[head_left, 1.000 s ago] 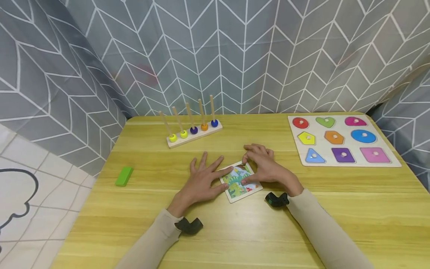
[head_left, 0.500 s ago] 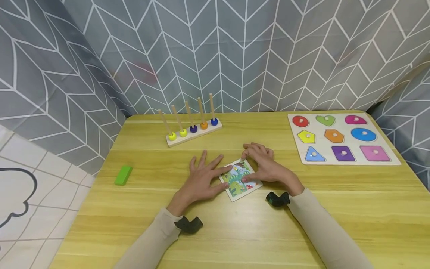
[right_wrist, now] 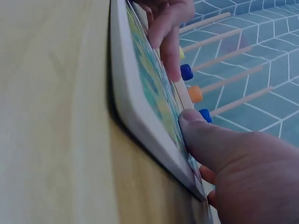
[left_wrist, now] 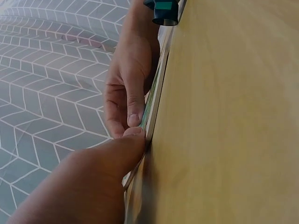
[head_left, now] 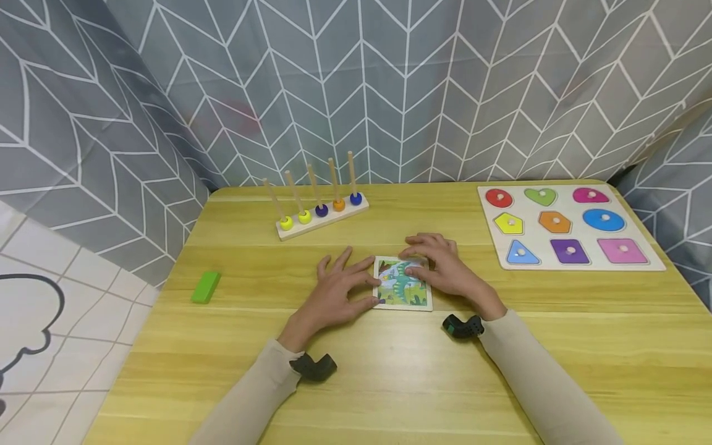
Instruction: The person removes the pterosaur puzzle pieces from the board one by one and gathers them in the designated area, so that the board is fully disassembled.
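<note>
The small dinosaur puzzle lies flat and square on the table, its picture looking complete. The left hand presses its left edge with relaxed fingers, and the right hand rests flat fingers on top; little seems left beyond letting go.

I can't make out the picture puzzle's far right corner under my right hand; in my left wrist view only its thin edge shows, its face hidden.

No text, label, brand or number can be read anywhere: the puzzle shows only a picture, and the shape board only plain coloured shapes.
</note>
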{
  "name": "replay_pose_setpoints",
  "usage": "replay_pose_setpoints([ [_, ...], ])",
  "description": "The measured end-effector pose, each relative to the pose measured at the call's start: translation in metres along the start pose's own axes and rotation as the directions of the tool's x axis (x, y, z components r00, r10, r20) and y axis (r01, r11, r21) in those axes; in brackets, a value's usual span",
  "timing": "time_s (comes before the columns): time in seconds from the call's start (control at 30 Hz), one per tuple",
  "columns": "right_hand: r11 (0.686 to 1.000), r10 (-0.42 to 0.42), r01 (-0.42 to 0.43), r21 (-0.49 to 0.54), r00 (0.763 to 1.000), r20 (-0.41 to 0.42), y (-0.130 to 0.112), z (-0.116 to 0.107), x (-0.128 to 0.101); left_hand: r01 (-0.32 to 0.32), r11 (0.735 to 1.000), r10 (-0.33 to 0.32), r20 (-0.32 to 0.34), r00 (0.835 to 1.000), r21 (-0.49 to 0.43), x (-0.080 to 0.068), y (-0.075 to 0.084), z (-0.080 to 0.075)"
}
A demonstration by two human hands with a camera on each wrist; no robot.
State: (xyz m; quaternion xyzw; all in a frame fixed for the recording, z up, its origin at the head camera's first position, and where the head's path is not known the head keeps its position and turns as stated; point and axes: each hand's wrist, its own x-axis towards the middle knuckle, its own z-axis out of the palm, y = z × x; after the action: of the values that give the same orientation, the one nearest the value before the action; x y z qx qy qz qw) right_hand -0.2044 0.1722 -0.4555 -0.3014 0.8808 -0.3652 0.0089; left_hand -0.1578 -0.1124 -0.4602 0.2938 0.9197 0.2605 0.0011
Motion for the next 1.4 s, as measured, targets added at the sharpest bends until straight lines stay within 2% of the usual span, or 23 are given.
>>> replay_pose_setpoints([
  [0.27, 1.0, -0.026, 0.025, -0.014, 0.995, -0.092, -0.007, 0.009, 0.004, -0.008, 1.0, 0.008, 0.008, 1.0, 0.007, 0.001, -0.001, -0.001],
  [0.37, 1.0, -0.027, 0.028, 0.003, 0.995, -0.1, -0.013, 0.015, 0.007, -0.012, 1.0, 0.012, 0.007, 1.0, 0.008, 0.001, -0.001, 0.0],
  [0.5, 1.0, 0.003, -0.002, 0.005, 0.997, -0.074, -0.02, 0.019, 0.01, -0.018, 1.0, 0.018, 0.01, 1.0, 0.006, 0.001, -0.001, 0.0],
  [0.7, 0.997, 0.054, -0.056, -0.045, 0.998, -0.035, -0.023, 0.021, 0.01, -0.017, 1.0, 0.017, 0.021, 1.0, 0.017, 0.001, 0.001, 0.0],
  [0.93, 0.995, 0.052, -0.053, -0.079, 0.999, -0.008, -0.025, 0.022, 0.01, -0.024, 0.999, 0.024, 0.02, 1.0, 0.026, 0.0, 0.001, -0.001],
  [1.4, 0.997, 0.071, -0.071, -0.03, 0.997, 0.006, -0.029, 0.02, 0.011, -0.039, 0.998, 0.038, 0.01, 0.999, 0.041, 0.0, 0.001, -0.001],
])
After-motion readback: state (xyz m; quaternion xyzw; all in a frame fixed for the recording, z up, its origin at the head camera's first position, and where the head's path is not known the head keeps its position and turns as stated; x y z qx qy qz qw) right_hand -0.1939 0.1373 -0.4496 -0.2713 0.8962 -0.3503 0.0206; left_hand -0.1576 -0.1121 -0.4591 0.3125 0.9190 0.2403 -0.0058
